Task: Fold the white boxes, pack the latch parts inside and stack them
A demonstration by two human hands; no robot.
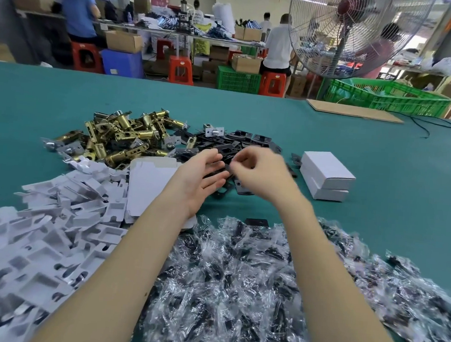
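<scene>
— Two finished white boxes [326, 176] sit stacked at centre right of the frame, so you are partway through. What lies at the far left?

— Lower left, a heap of white card inserts [38, 242]. Above it, upper left of centre, the brass latch bodies [119, 138] are piled on the green table [36, 96]. Just right of the inserts lies a flat unfolded box blank [150, 186], partly under your left forearm.

— And your hands?

— Your left hand [202, 179] is at centre frame, palm turned up and fingers spread wide, holding nothing I can make out. Your right hand [262, 173], just beside it, has thumb and fingers curled together over the black strike plates [237, 144]. It seems to pinch something small and dark, but motion blur keeps me from saying what.

— Which step is this, then?

— I judge you are gathering latch parts, picking a black plate to pass into the waiting left palm. Box folding for this round looks not yet begun, since the blank lies flat.

— What does the next move call for?

— Separate one plate cleanly from its neighbours, as they overlap. Then you will likely want a brass body, an insert, and a bagged screw pack [250, 280] from the lower centre heap.
</scene>
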